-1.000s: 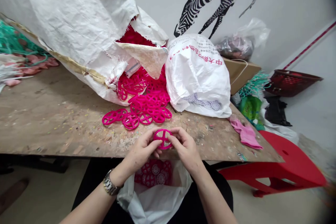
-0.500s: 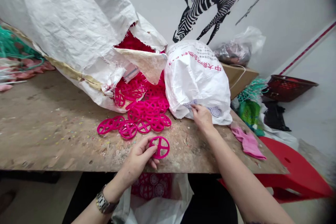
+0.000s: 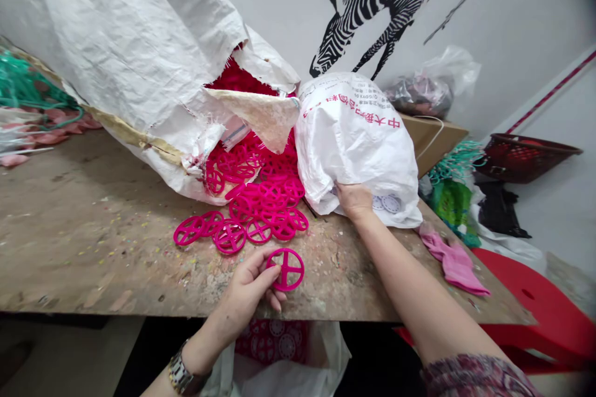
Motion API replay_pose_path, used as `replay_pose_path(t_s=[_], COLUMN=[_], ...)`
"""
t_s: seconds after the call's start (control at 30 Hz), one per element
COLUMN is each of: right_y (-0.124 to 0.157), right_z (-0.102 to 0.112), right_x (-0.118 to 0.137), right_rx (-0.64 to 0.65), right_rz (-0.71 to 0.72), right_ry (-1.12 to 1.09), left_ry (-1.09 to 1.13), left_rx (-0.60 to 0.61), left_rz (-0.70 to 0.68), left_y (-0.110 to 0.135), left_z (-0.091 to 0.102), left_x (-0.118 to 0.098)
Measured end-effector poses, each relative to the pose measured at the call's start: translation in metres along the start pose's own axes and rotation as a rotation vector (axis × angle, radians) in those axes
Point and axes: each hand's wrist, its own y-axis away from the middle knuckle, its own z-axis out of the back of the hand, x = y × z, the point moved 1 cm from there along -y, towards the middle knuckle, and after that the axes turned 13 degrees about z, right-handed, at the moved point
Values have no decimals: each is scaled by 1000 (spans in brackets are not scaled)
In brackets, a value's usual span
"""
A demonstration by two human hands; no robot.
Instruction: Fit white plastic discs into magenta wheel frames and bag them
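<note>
Left hand: the left hand [image 3: 244, 287] is narrowly closed, its fingers pinching a flat magenta plastic spoked wheel [image 3: 285, 270] by the rim, above the front part of the surface.

Right hand: the right hand [image 3: 354, 200] lies against the lower edge of a bulging white plastic bag [image 3: 356, 142]. Its fingertips are hidden by the plastic, so I cannot tell whether it grips.

Wrists: a silver metal wristwatch [image 3: 182, 375] sits on the left wrist, cut off by the frame. A patterned sleeve [image 3: 475, 377] on the right arm is also cut off.

Bag contents: pale round discs [image 3: 390, 203] show just beside the right hand, partly covered.

Surface: on the scarred wooden surface [image 3: 93, 236], a heap of magenta plastic wheels [image 3: 261, 198] lies below a torn white woven sack [image 3: 139, 43]. The magenta mass inside the tear is hard to make out.

Below: a white plastic bag [image 3: 321, 353] under the surface's front edge holds magenta pieces [image 3: 272, 341], mostly cut off.
</note>
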Motion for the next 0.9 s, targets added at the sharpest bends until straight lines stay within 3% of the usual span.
replay_pose_path(t_s=[0.2, 0.43, 0.57, 0.67, 0.9], right_y=[24, 71, 107, 134, 170], right_z=[16, 43, 61, 77, 90], right_x=[-4, 0, 25, 56, 107], right_rx=[-129, -288, -334, -267, -127], right_rz=[45, -13, -109, -163, -189], right_ry=[-47, -252, -796, -1165, -1336], left_ry=[12, 32, 3, 1, 10], left_rx=[16, -13, -15, -23, -18], left_rz=[-27, -55, -67, -69, -60], left_y=[-1, 1, 2, 2, 6], left_z=[2, 0, -1, -2, -5], left_x=[2, 1, 0, 0, -3])
